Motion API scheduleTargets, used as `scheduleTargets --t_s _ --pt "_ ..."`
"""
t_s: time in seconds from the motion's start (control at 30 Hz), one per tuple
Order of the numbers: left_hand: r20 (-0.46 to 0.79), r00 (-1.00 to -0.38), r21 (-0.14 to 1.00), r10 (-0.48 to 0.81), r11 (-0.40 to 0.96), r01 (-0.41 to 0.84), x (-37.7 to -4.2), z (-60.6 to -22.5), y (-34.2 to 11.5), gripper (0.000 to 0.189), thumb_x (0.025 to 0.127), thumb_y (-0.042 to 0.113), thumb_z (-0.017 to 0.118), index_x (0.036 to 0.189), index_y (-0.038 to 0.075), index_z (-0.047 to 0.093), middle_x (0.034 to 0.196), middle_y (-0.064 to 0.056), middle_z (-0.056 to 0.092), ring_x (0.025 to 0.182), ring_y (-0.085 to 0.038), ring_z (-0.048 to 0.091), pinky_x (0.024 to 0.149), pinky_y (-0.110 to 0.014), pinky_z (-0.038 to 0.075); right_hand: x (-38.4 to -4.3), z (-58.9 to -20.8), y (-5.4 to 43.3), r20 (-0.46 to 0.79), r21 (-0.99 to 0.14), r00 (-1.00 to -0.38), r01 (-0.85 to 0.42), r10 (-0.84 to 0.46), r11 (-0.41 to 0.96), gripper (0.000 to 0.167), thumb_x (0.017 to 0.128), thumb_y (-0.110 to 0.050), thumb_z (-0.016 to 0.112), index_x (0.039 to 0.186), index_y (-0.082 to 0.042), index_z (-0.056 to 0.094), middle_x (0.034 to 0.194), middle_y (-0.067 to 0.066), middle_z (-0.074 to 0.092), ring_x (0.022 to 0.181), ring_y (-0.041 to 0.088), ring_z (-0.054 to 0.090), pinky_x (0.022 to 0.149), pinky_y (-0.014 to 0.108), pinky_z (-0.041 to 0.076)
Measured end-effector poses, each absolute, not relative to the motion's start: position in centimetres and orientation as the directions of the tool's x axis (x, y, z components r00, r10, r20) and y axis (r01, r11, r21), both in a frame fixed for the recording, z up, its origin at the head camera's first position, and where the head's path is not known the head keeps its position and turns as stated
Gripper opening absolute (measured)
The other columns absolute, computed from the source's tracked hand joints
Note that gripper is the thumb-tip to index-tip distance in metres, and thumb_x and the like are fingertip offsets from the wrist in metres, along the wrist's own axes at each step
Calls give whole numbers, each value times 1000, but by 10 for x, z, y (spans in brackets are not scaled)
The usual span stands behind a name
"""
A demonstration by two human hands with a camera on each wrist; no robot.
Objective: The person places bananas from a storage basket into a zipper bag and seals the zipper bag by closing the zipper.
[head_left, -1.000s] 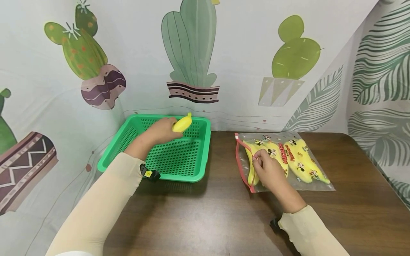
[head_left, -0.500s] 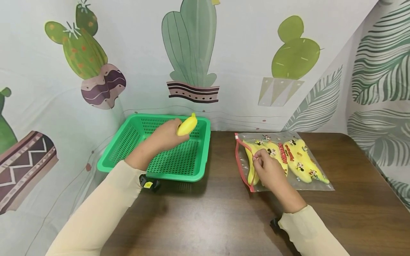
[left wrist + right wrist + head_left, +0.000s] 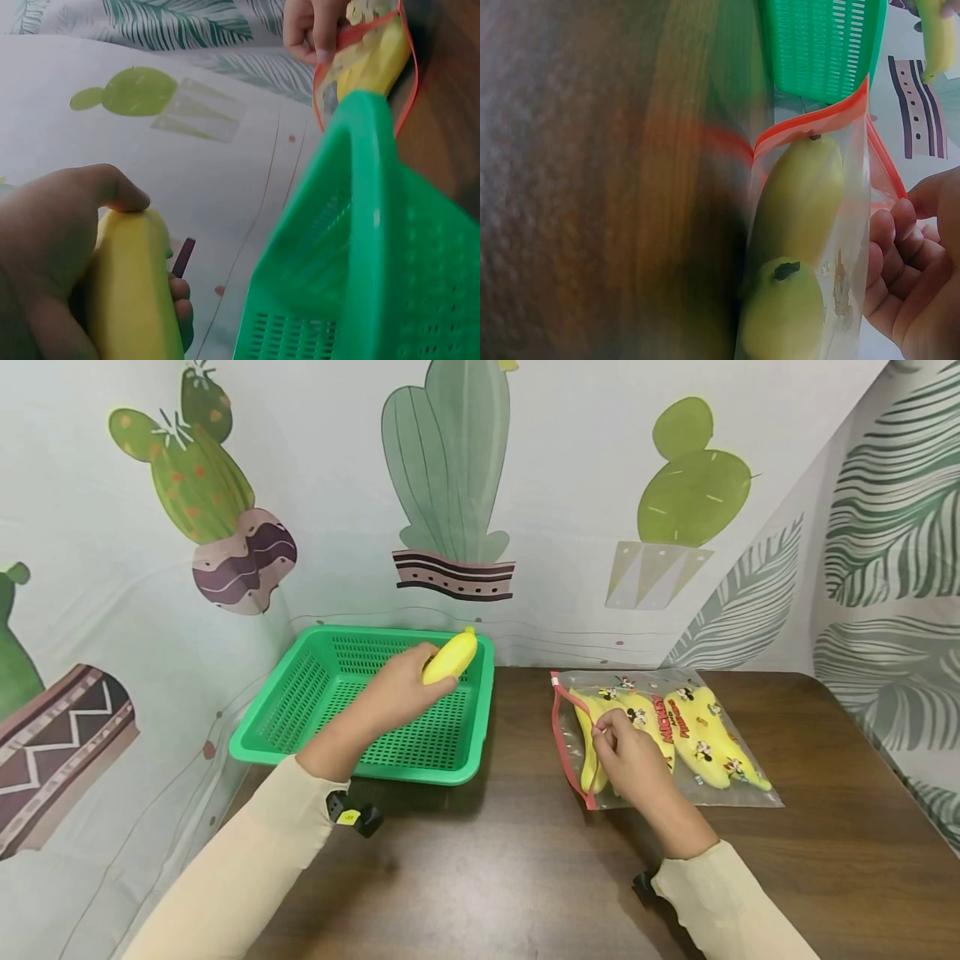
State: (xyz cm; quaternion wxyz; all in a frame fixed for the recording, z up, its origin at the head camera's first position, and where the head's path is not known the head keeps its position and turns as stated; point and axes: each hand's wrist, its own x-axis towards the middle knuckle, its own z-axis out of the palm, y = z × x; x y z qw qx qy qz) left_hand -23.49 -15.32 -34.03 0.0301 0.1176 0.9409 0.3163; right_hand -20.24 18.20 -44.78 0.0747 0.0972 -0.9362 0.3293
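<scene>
A yellow banana (image 3: 452, 657) is gripped in my left hand (image 3: 397, 692), held up above the right part of a green plastic basket (image 3: 480, 727). In the left wrist view, thumb and fingers wrap the banana (image 3: 135, 285) from both sides. My right hand (image 3: 633, 764) pinches the red zip edge of a clear zip bag (image 3: 750, 793) lying on the table. Its mouth faces left and gapes, as the right wrist view shows. Several yellow bananas (image 3: 705, 735) lie inside the bag, partly covered by its cartoon print and my right hand.
The brown wooden table (image 3: 495, 860) runs up to a cloth backdrop (image 3: 570, 527) printed with cacti. Between the basket and the bag lies a strip of bare tabletop. The basket's raised rim (image 3: 367, 225) stands close to my left hand in the left wrist view.
My left hand has moved right with the banana, from over the basket's middle toward its right rim. The right hand keeps its pinch on the bag's edge.
</scene>
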Motion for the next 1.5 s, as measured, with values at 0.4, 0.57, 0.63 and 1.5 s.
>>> scheduleTargets --t_s 0.4,0.57,0.63,1.5 --pt "12 -976 711 220 684 162 -212 -346 -132 45 94 35 61 132 12 53 94 -8 58 69 -20 54 58 -30 48 -203 -449 182 209 -594 -967 -242 -144 767 15 105 -18 50 110 -5 55 66 2 51 49 13 43 47 28 36" --pt "-7 -974 732 225 665 148 -201 -350 -123 49 93 36 62 135 13 52 93 -8 60 67 -19 55 57 -30 49 -203 -449 182 220 -599 -965 -247 -141 761 14 104 -17 50 108 -5 55 66 2 51 48 12 42 46 27 35" --pt "-10 -973 742 229 654 146 -197 -351 -120 48 93 36 63 133 13 52 92 -7 60 65 -19 55 56 -30 48 -203 -449 182 225 -598 -964 -250 -140 761 14 104 -17 50 108 -5 55 66 2 51 48 12 43 46 27 35" --pt "-21 -906 804 422 546 235 -162 -377 -77 54 99 41 58 147 19 46 86 -2 61 71 -14 59 65 -31 53 -203 -449 181 241 -594 -960 -264 -144 760 13 104 -17 49 107 -6 55 65 2 50 47 12 41 48 28 34"
